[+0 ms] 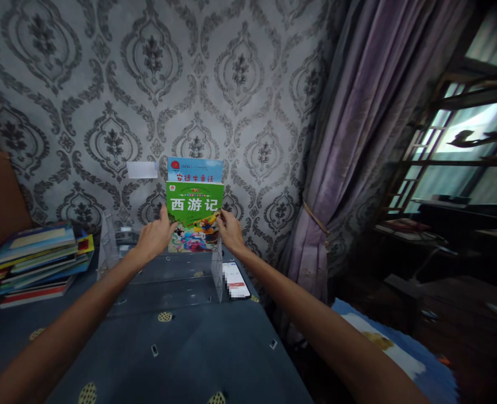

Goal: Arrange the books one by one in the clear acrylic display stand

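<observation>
Plainly, both bare hands are busy from where I stand. The left hand (153,235) is mostly closed, thumb in front, pinching the left edge of a green rectangular book (194,210) with white title lettering and a colourful illustration. The right hand (230,231) grips the opposite edge in much the same way, its fingers curled in, leaving no wide gap between fingertips and thumb.

I count two hands on that one book, and one light-blue rectangular book (208,167) with red lettering directly behind it, its top showing above the green one. One clear plastic rack (217,275) with upright side walls stands below and around them, and one flat phone (237,280) with a lit white screen lies just beside its right wall. Over on the left sits one untidy stack of thin, multicoloured books (42,258); I can't count them surely.

The green book is upright, front cover towards the person, its title across the top and reading the right way up. Its long axis runs up and down. It is held at the rack, above the dark blue patterned tablecloth (181,348); whether its lower edge touches the plastic, I can't tell.
</observation>
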Tool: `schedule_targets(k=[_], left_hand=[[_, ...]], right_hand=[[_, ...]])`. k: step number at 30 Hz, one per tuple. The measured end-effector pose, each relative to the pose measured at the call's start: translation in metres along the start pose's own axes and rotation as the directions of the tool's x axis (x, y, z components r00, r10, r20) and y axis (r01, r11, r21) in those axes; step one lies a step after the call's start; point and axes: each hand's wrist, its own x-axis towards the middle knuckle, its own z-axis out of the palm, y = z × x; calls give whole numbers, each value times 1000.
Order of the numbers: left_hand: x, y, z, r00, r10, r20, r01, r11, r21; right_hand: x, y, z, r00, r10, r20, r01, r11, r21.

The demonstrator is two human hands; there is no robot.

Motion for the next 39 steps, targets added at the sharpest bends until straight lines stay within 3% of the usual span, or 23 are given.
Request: schedule_targets(k=[17,29,39], left_hand=[[-3,-2,-3,1000,-5,-14,5,1000,11],[8,-8,0,998,-61,-33,57,992,-114],[15,-6,2,991,-129,-40,120,975,-185]], right_hand=[[-4,-6,-4,1000,24,20,-25,997,70],[-2,-15,-5,995,100,18,-101,994,37],[-3,-19,-7,997,81,19,-80,997,-8]])
